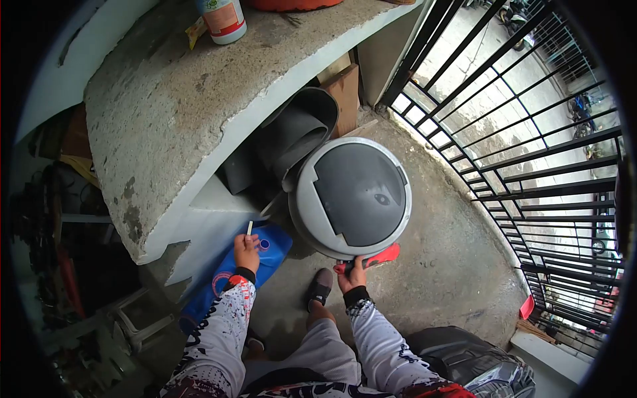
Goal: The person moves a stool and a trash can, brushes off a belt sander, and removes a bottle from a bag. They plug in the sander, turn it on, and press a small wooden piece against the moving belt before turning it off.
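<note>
My left hand (246, 253) is closed around a short, thin white stick (249, 228) that points up from the fingers. Below that hand is a blue plastic container (273, 245) beside the concrete slab. My right hand (352, 277) grips a red-and-black object (383, 256), whose exact kind I cannot make out. It lies against the near rim of a round bin (302, 199), light grey with a dark grey swing lid (361, 192). The fingers of the right hand are partly hidden by the object.
A rough concrete slab (159, 119) carries a white bottle with an orange label (224, 20). Dark curved sheets (298, 129) are tucked under it. A black barred gate (511, 176) runs along the right. A black plastic bag (464, 358) sits at lower right.
</note>
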Demonstrator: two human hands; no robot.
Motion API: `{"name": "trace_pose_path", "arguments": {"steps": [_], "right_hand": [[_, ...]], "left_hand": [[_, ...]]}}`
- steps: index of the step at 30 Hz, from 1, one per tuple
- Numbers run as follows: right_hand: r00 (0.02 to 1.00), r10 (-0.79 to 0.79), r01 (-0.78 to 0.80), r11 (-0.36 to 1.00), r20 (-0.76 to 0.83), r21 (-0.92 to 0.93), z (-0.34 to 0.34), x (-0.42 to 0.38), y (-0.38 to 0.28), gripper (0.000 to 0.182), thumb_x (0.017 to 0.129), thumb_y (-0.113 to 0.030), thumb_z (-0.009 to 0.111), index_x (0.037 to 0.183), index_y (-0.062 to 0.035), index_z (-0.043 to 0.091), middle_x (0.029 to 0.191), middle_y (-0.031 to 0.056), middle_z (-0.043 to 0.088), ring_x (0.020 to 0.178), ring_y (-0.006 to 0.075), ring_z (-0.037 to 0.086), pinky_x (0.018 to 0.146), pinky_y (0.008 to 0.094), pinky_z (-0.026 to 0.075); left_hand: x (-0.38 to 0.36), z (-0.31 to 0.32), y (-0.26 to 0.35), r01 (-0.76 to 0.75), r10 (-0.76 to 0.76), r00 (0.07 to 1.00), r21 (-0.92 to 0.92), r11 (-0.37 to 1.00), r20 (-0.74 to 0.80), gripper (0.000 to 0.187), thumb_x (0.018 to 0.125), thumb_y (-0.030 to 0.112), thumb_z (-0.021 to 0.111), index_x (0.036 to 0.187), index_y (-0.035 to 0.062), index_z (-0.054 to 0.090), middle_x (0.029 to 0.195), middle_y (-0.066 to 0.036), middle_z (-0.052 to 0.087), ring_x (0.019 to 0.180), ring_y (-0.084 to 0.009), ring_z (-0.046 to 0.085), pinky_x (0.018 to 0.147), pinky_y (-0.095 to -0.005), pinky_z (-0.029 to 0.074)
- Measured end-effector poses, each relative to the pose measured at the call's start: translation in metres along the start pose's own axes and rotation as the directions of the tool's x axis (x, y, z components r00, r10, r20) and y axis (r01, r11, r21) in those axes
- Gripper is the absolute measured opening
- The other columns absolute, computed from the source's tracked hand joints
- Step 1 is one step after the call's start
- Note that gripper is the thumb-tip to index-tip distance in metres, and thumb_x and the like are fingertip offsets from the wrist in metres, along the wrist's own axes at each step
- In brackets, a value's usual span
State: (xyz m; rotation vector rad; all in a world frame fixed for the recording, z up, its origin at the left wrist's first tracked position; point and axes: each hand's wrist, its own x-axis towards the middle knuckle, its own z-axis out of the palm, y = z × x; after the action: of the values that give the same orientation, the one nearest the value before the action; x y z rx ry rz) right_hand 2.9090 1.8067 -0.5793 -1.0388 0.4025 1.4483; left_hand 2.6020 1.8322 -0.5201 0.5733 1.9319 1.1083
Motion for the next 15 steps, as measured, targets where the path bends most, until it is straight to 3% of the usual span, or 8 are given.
{"name": "trace_pose_path", "arguments": {"steps": [2,3,7,8,13,15], "right_hand": [[0.994,0.106,-0.102,0.986,-0.026,0.133,-0.006,-0.008,0.018,0.051,0.092,-0.041,0.064,0.132,-0.0129,0.052,0.126,0.0064,0.062,0.111,0.0256,0.060,0.096,0.0466,0.050],[0.998,0.040,-0.033,0.993,-0.054,0.112,-0.002,-0.014,0.023,0.051,0.090,-0.045,0.064,0.127,-0.0106,0.055,0.121,0.0062,0.065,0.108,0.0249,0.061,0.093,0.0449,0.050],[0.997,0.074,-0.071,0.990,-0.015,0.123,-0.006,-0.011,0.026,0.050,0.091,-0.047,0.062,0.125,-0.0113,0.056,0.119,0.0058,0.066,0.105,0.0246,0.062,0.090,0.0452,0.051],[0.989,0.133,-0.141,0.980,0.064,0.141,-0.019,-0.003,0.024,0.052,0.095,-0.039,0.061,0.138,-0.0187,0.042,0.132,0.0069,0.058,0.112,0.0272,0.060,0.092,0.0517,0.053],[0.978,0.204,-0.204,0.979,-0.031,0.012,-0.061,-0.004,0.003,0.088,0.087,-0.052,0.067,0.152,-0.0307,0.011,0.153,0.0134,0.032,0.135,0.0456,0.038,0.103,0.0616,0.040],[0.971,0.202,-0.218,0.968,-0.125,-0.128,-0.056,-0.039,-0.019,0.089,0.088,-0.055,0.064,0.153,-0.0304,0.008,0.158,0.0121,0.025,0.139,0.0443,0.034,0.105,0.0623,0.038]], "left_hand": [[-0.011,-0.018,-0.004,0.032,-0.033,0.999,0.059,0.998,0.029,0.028,0.106,0.028,0.042,0.116,0.0022,0.044,0.114,-0.015,0.065,0.100,-0.0250,0.067,0.082,-0.0373,0.054],[-0.014,-0.025,-0.008,0.055,-0.056,0.998,0.060,0.997,0.016,0.027,0.106,0.027,0.042,0.116,0.0026,0.044,0.115,-0.015,0.065,0.100,-0.0246,0.067,0.082,-0.0375,0.054],[-0.039,-0.047,0.000,0.080,-0.081,0.997,0.078,0.994,0.005,0.024,0.106,0.026,0.041,0.114,0.0038,0.045,0.114,-0.013,0.065,0.098,-0.0228,0.067,0.081,-0.0376,0.054],[-0.043,-0.051,-0.001,0.071,-0.073,0.997,0.086,0.994,0.019,0.024,0.106,0.026,0.041,0.114,0.0039,0.045,0.114,-0.013,0.066,0.098,-0.0224,0.067,0.081,-0.0375,0.054],[-0.073,-0.092,-0.018,0.047,-0.054,0.998,0.152,0.987,0.043,0.024,0.106,0.027,0.043,0.110,0.0037,0.048,0.107,-0.011,0.069,0.096,-0.0215,0.068,0.079,-0.0366,0.054],[-0.095,-0.112,-0.015,0.027,-0.038,0.997,0.166,0.986,0.064,0.024,0.105,0.026,0.044,0.107,0.0032,0.049,0.103,-0.012,0.070,0.094,-0.0216,0.068,0.078,-0.0365,0.053]]}}
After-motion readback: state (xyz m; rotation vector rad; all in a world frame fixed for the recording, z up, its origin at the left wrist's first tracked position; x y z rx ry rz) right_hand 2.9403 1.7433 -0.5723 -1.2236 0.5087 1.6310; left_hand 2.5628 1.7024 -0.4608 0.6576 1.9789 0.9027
